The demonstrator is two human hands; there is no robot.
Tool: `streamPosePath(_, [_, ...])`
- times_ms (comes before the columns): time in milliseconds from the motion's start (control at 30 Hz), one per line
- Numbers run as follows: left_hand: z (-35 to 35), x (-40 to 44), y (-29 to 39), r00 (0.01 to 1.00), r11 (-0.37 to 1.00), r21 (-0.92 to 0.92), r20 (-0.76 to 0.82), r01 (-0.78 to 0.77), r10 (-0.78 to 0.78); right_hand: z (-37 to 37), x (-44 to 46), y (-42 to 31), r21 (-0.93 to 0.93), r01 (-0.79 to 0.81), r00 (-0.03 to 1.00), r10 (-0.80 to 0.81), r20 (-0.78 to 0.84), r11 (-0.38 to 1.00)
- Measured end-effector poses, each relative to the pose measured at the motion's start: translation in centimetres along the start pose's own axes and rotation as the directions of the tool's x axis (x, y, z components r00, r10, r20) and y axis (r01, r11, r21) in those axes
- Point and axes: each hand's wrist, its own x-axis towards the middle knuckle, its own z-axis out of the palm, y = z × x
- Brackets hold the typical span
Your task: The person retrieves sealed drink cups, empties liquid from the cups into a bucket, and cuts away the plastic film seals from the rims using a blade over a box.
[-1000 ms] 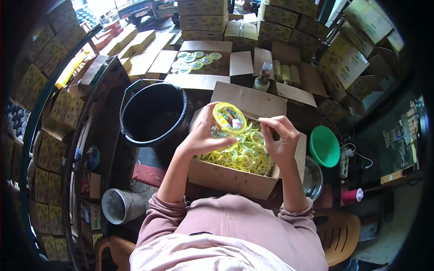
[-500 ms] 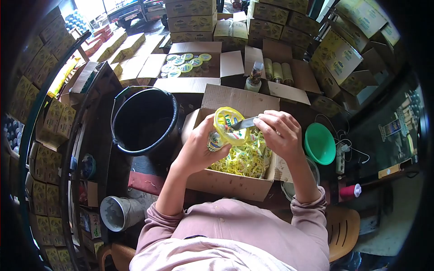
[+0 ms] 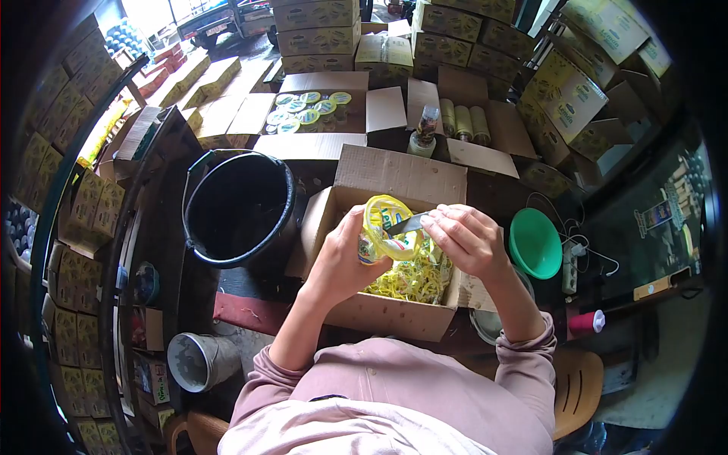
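My left hand [image 3: 341, 254] is closed round a clear plastic cup with a yellow-rimmed printed lid [image 3: 377, 214], tilted so the lid faces right and up. In my right hand [image 3: 470, 241] is a knife, gripped by its hidden handle. Its metal blade [image 3: 408, 224] lies against the lid film, with the tip at or under the film; I cannot tell which. Both hands are above an open cardboard box [image 3: 390, 315]. Inside it lies a heap of yellow and clear plastic strips [image 3: 413, 282].
A black bucket [image 3: 284, 220] stands left of the box, a green basin [image 3: 535, 243] to the right. Behind are a carton of lidded cups [image 3: 307, 116] and a bottle [image 3: 425, 135]. A grey pail [image 3: 201, 362] stands lower left, a pink thread spool [image 3: 585, 321] at right.
The cup has turned slightly in my left hand, and its lid faces more to the right. My right hand and the knife have moved a little downward with it.
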Motion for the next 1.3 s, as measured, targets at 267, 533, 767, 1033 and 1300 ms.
streamPosePath(267, [0.9, 0.2, 0.3, 0.996, 0.980, -0.199, 0.084, 0.013, 0.004, 0.6, -0.4, -0.4, 0.062, -0.034, 0.997, 0.038, -0.065, 0.998])
streamPosePath(533, [1.5, -0.3, -0.7, 0.963, 0.915, -0.373, 0.263, 0.154, -0.054, 1.7, -1.3, -0.2, 0.159, -0.045, 0.988, 0.067, -0.138, 0.986])
streamPosePath(767, [1.2, -0.1, -1.5, 0.894, 0.797, -0.538, 0.448, 0.274, -0.005, 1.9, -1.5, -0.2, 0.194, -0.015, 0.984, 0.049, -0.173, 0.981])
streamPosePath(1033, [1.4, 0.1, -2.1, 0.834, 0.771, -0.513, 0.550, 0.378, -0.042, 2.1, -1.9, -0.2, 0.243, -0.030, 0.979, 0.077, -0.187, 0.970])
streamPosePath(1300, [1.7, 0.3, -2.7, 0.813, 0.781, -0.502, 0.582, 0.372, -0.012, 2.6, -2.4, -0.3, 0.289, -0.064, 0.980, 0.115, -0.163, 0.955])
